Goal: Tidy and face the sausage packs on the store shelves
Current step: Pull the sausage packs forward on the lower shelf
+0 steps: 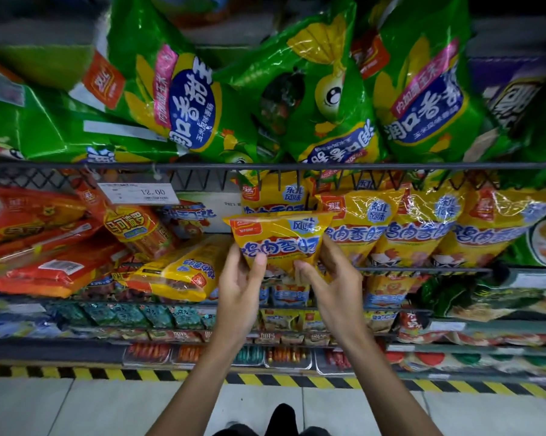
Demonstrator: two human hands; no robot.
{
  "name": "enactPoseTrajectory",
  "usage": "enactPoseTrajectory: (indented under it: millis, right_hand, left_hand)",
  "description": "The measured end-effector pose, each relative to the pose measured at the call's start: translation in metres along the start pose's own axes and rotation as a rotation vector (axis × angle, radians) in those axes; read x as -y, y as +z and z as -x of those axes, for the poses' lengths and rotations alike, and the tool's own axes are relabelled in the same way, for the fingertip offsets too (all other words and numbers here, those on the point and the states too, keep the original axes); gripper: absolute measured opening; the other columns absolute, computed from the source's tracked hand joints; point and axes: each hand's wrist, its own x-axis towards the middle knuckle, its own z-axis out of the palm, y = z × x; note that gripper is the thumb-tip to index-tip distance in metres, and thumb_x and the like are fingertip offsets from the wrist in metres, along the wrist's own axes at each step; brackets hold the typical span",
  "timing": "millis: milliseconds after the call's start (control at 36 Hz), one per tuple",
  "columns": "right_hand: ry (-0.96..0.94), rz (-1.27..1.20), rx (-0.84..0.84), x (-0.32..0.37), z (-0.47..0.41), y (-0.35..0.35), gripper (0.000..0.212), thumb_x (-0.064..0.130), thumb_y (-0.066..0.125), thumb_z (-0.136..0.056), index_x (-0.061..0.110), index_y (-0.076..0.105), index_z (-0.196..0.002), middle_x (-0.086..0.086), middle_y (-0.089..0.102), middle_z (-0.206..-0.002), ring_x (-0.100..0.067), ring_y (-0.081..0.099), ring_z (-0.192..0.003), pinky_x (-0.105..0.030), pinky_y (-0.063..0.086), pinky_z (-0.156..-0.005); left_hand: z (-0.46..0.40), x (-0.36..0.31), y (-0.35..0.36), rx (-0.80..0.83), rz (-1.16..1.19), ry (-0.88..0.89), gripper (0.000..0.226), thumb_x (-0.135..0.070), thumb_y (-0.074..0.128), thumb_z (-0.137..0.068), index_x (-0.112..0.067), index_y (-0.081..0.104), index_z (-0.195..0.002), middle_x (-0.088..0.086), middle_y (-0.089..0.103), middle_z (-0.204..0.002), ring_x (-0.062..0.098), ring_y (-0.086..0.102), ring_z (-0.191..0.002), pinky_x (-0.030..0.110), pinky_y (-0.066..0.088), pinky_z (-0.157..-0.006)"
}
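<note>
Centre of the frame, a yellow sausage pack (279, 239) is up in the air in front of the middle shelf, upright, label facing the camera. The left hand (240, 284) grips its lower left corner, thumb across the front, fingers curled behind. The right hand (331, 278) pinches the lower right edge, thumb on the front, fingers wrapped round the side. Both hands grasping, then, nothing released.

Just right of it, a row of matching yellow packs (416, 228) stands upright behind the wire rail (422, 269), faces forward. To the lower left, another yellow pack (183, 272) lies flat and turned sideways. Further left, red sausage packs (45, 247) sprawl in a loose heap, with a price tag (138, 192) reading 12.00 hanging above them.

Across the top of the frame, green corn-sausage bags (265, 89) lean at all angles on the upper shelf. Below the hands, lower shelves carry smaller packs, too blurred to read. Yellow-and-black hazard tape (297, 379) edges the tiled floor at the bottom.
</note>
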Motion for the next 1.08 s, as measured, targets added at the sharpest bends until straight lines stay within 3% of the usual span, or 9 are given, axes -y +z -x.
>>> enactPoseTrajectory:
  millis: [139, 278, 417, 528, 639, 750, 833, 889, 1083]
  right_hand:
    - [0.024, -0.022, 0.003, 0.001, -0.009, 0.010, 0.070, 0.045, 0.073, -0.091, 0.023, 0.047, -0.152, 0.051, 0.049, -0.129, 0.014, 0.047, -0.132, -0.013, 0.043, -0.107]
    - [0.038, -0.059, 0.010, 0.010, -0.019, 0.020, 0.064, 0.043, 0.069, -0.094, 0.009, 0.051, -0.146, -0.004, 0.066, -0.128, -0.025, 0.061, -0.123, -0.050, 0.051, -0.104]
    - [0.025, -0.018, 0.031, 0.008, -0.025, 0.028, 0.061, 0.037, 0.063, -0.101, 0.012, 0.043, -0.153, 0.018, 0.064, -0.131, -0.002, 0.058, -0.124, -0.027, 0.049, -0.106]
    - [0.025, 0.057, 0.065, -0.007, -0.026, 0.029, 0.051, 0.034, 0.060, -0.104, 0.000, 0.047, -0.139, 0.015, 0.054, -0.098, -0.008, 0.055, -0.092, -0.024, 0.043, -0.086]
    - [-0.023, 0.162, 0.062, -0.012, -0.019, 0.031, 0.042, 0.030, 0.057, -0.104, 0.004, 0.049, -0.136, -0.001, 0.060, -0.114, -0.018, 0.058, -0.105, -0.016, 0.040, -0.088]
    - [0.008, 0.195, 0.041, -0.015, -0.003, 0.035, 0.041, 0.035, 0.052, -0.107, 0.014, 0.040, -0.140, 0.003, 0.057, -0.127, 0.002, 0.055, -0.110, -0.008, 0.039, -0.080]
    - [0.042, 0.166, 0.002, -0.017, 0.017, 0.040, 0.068, 0.046, 0.051, -0.106, 0.044, 0.009, -0.159, 0.033, 0.021, -0.161, 0.019, 0.019, -0.143, 0.004, 0.021, -0.105]
    - [0.028, 0.169, -0.009, -0.019, 0.028, 0.042, 0.080, 0.046, 0.054, -0.105, 0.055, -0.006, -0.156, 0.039, 0.002, -0.163, 0.015, 0.005, -0.150, 0.002, 0.011, -0.112]
    - [0.008, 0.148, 0.005, -0.016, 0.030, 0.044, 0.081, 0.041, 0.056, -0.105, 0.050, -0.003, -0.160, 0.029, 0.006, -0.168, 0.000, 0.014, -0.155, -0.031, 0.026, -0.125]
  left_hand:
    - [0.003, 0.014, -0.001, -0.016, -0.073, -0.006, 0.039, -0.019, 0.046, -0.109, -0.016, 0.048, -0.148, -0.011, 0.065, -0.134, 0.008, 0.060, -0.129, 0.018, 0.049, -0.101]
    - [-0.009, 0.015, -0.001, -0.065, -0.113, 0.051, 0.037, -0.012, 0.045, -0.110, -0.009, 0.048, -0.147, -0.003, 0.067, -0.129, 0.007, 0.062, -0.124, 0.015, 0.048, -0.097]
    - [-0.016, 0.022, 0.001, -0.112, -0.182, 0.079, 0.040, -0.016, 0.045, -0.110, -0.042, 0.043, -0.140, -0.007, 0.064, -0.123, -0.006, 0.061, -0.112, 0.008, 0.045, -0.093]
    - [-0.023, 0.040, -0.004, -0.056, -0.225, 0.024, 0.042, -0.019, 0.046, -0.111, -0.010, 0.043, -0.152, -0.008, 0.064, -0.128, 0.007, 0.061, -0.121, 0.009, 0.044, -0.095]
    - [-0.026, 0.047, -0.008, -0.005, -0.365, 0.034, 0.044, -0.023, 0.042, -0.112, -0.027, 0.037, -0.155, -0.029, 0.059, -0.134, -0.007, 0.054, -0.127, 0.009, 0.041, -0.099]
    - [-0.026, 0.057, -0.011, -0.041, -0.598, 0.168, 0.044, -0.021, 0.041, -0.110, -0.007, 0.045, -0.151, 0.013, 0.052, -0.138, 0.020, 0.051, -0.129, 0.017, 0.038, -0.107]
    - [-0.023, 0.058, -0.007, -0.101, -0.663, 0.215, 0.040, -0.018, 0.044, -0.110, -0.006, 0.048, -0.148, 0.014, 0.046, -0.138, -0.005, 0.043, -0.125, -0.002, 0.029, -0.099]
    - [-0.023, 0.058, -0.006, -0.122, -0.682, 0.257, 0.039, -0.015, 0.047, -0.110, -0.009, 0.048, -0.148, 0.006, 0.041, -0.138, -0.013, 0.039, -0.123, -0.002, 0.029, -0.099]
    - [-0.024, 0.057, -0.004, -0.067, -0.765, 0.151, 0.050, -0.027, 0.039, -0.111, -0.011, 0.037, -0.158, 0.013, 0.042, -0.144, 0.022, 0.044, -0.129, 0.020, 0.038, -0.094]
